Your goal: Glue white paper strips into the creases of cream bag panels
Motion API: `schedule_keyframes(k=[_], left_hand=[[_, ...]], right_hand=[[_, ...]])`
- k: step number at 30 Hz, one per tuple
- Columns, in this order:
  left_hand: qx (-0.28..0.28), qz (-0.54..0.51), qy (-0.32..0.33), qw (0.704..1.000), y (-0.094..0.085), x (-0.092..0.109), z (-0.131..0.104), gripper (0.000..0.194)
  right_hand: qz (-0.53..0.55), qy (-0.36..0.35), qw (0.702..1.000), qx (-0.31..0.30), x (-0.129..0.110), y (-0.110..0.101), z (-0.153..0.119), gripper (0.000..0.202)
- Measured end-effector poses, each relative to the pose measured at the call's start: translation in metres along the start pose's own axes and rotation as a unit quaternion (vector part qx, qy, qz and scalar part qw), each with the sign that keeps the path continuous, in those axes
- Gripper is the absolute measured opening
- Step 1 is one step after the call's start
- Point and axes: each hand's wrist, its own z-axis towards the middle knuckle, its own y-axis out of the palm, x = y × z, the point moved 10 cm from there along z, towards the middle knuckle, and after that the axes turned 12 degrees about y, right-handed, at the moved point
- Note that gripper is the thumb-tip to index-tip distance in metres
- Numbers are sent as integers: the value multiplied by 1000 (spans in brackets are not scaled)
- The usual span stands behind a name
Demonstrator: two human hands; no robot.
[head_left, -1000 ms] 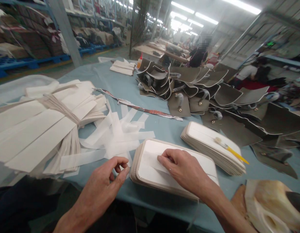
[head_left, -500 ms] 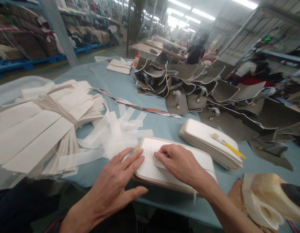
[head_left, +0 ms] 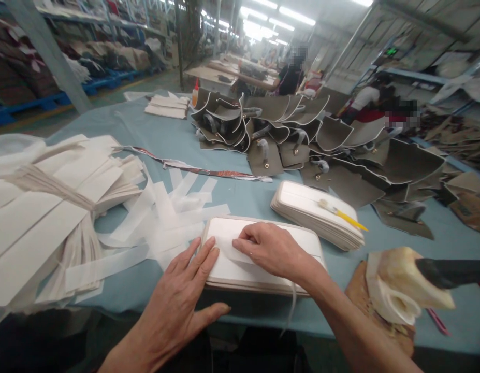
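Observation:
A stack of white rounded panels with beige edges (head_left: 302, 241) lies close to me on the table. My left hand (head_left: 187, 282) rests on its left end, fingers stretched out and thumb spread. Over the middle of the top panel, my right hand (head_left: 268, 248) is closed in a pinch. A pale translucent strip (head_left: 240, 255) lies under its fingers and seems held there; the exact grip is partly hidden. From the stack's front edge hangs a thin white strip (head_left: 292, 308). Loose translucent strips (head_left: 165, 212) are strewn to the left.
Behind stands a second panel stack (head_left: 294, 194) with a yellow-handled brush (head_left: 343, 215) on it. At right is a glue-stained container (head_left: 395, 285) with a dark handle. White strip bundles (head_left: 41, 217) lie left; grey-brown bag pieces (head_left: 340, 155) fill the back. Other people work beyond.
The camera has turned right, so the table's things appear farther left and more of the container shows. Both hands keep nearly the same place on the panel stack.

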Motion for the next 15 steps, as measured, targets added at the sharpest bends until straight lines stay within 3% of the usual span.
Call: schedule_keyframes(k=[9, 15], left_hand=[[15, 64, 10, 998, -5, 4, 2, 77], [18, 84, 10, 996, -6, 6, 3, 73]], right_hand=[[123, 1, 991, -57, 78, -19, -13, 31], [147, 24, 989, 7, 117, -31, -16, 27]])
